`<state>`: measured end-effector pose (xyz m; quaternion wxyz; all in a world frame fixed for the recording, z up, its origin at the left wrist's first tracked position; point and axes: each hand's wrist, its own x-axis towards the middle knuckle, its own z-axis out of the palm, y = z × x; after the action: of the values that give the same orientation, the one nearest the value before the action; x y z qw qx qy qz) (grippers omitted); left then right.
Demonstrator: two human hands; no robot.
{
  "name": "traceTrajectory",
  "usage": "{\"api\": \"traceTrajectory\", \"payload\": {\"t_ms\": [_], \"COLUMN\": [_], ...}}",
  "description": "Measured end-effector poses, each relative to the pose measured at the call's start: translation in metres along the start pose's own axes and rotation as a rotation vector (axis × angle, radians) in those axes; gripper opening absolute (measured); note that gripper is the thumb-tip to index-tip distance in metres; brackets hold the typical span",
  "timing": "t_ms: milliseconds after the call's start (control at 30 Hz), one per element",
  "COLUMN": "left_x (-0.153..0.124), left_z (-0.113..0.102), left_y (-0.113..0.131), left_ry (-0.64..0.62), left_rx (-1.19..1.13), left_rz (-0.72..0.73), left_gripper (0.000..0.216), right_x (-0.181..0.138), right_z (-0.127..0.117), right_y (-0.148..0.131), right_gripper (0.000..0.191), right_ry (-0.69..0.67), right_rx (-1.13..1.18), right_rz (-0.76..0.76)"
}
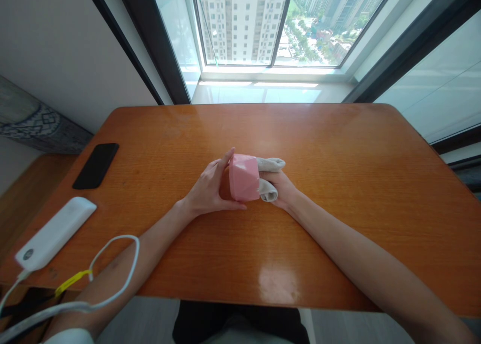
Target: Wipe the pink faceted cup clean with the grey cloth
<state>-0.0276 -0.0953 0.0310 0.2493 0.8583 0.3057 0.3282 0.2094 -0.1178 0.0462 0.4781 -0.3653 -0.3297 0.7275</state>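
Note:
A pink faceted cup (246, 178) lies on its side in the air or just over the table, its mouth turned right; I cannot tell whether it touches the wood. Thumb and fingers of my left hand (210, 186) are wrapped round its base end from the left. From the right, my right hand (283, 186) reaches into the cup's mouth with a light grey cloth (272, 164). Folds of the cloth stick out above and below that hand. The right fingertips are hidden inside the cup.
On the wooden table's (338, 224) left side lie a black phone (96, 166) and a white power bank (56, 233). A white cable (128, 284) with a yellow tag (72, 282) loops over my left forearm. A window (270, 28) stands behind the table.

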Motion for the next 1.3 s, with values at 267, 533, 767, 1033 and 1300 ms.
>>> {"api": "traceTrajectory", "payload": {"t_ms": [267,533,767,1033,1300], "left_x": [0.0,0.003,0.002,0.002,0.003], "left_z": [0.006,-0.002,-0.001,0.006,0.0], "left_y": [-0.002,0.005,0.0,-0.003,0.001], "left_ry": [0.078,0.037,-0.028,0.08,0.069], "left_rx": [0.106,0.136,0.042,0.174,0.181], "left_rz": [0.176,0.018,0.031,0.205,0.032], "left_gripper": [0.119,0.147,0.157,0.117,0.139], "right_x": [0.0,-0.001,0.001,0.001,0.002], "right_z": [0.0,0.001,-0.003,-0.002,-0.004], "right_y": [0.0,0.0,0.001,0.001,0.005], "right_gripper": [0.035,0.036,0.028,0.028,0.03], "right_ry": [-0.02,0.001,-0.005,-0.026,-0.036], "right_rx": [0.028,0.055,0.065,0.08,0.049], "right_rz": [0.042,0.022,0.028,0.034,0.008]}}
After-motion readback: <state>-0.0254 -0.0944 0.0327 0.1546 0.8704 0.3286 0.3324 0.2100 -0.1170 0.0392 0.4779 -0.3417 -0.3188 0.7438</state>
